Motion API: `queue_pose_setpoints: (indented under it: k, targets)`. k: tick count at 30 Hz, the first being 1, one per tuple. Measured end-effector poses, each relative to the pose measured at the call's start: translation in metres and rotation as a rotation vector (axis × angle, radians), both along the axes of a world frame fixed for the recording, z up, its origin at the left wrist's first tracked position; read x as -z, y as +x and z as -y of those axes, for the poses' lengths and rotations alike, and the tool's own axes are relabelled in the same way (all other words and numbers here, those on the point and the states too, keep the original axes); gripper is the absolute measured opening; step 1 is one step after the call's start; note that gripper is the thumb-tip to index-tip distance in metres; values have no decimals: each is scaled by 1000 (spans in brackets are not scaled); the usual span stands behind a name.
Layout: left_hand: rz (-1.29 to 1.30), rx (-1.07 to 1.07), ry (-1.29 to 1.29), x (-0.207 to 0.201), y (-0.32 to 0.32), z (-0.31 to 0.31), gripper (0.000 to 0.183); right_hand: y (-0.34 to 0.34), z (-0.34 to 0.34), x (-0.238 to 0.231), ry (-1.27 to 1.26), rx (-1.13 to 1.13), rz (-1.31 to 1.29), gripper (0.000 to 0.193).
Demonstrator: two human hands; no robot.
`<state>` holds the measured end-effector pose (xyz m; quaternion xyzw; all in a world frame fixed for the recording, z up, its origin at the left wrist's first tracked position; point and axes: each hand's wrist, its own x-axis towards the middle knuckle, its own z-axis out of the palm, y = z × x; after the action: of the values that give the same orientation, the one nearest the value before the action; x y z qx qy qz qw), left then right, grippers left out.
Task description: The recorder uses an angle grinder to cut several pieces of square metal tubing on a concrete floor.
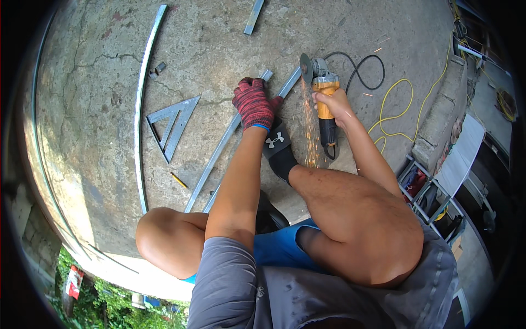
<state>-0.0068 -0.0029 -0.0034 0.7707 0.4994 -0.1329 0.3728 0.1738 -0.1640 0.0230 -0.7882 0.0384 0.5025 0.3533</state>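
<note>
Here's the big stage: concrete floor spread out under you, with a long metal strip running down your left side. Two slimmer grey metal bars, the left bar and the right bar, lie slantwise in front of you, and there's the yellow-and-black angle grinder, head pointing away from you! A metal set square rests flat between the strip and the left bar. Your gloved left hand is curled down over the left bar, thumb side by the right bar; your bare right hand is wrapped around the grinder's body. The disc meets the far end of the right bar. Down near the set square, a yellow pencil; and orange sparks are streaming back toward you!
</note>
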Motion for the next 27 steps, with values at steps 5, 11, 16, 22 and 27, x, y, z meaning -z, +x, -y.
queue_pose_setpoints:
  k: [5, 11, 16, 22, 27]
  targets:
    - [21, -1, 8, 3, -2, 0, 67, -1, -1, -3, 11, -3, -16, 24]
    - [3, 4, -7, 2, -1, -1, 73, -3, 1, -2, -47, -8, 7, 25]
    - [-10, 9, -13, -1, 0, -2, 69, -3, 2, -7, -7, -18, -9, 26]
    - [-6, 9, -17, -1, -1, -2, 66, -9, 7, -6, 3, 24, 5, 21]
    - [-3, 8, -17, -1, -1, -2, 66, -10, 12, -5, -11, 16, -14, 23]
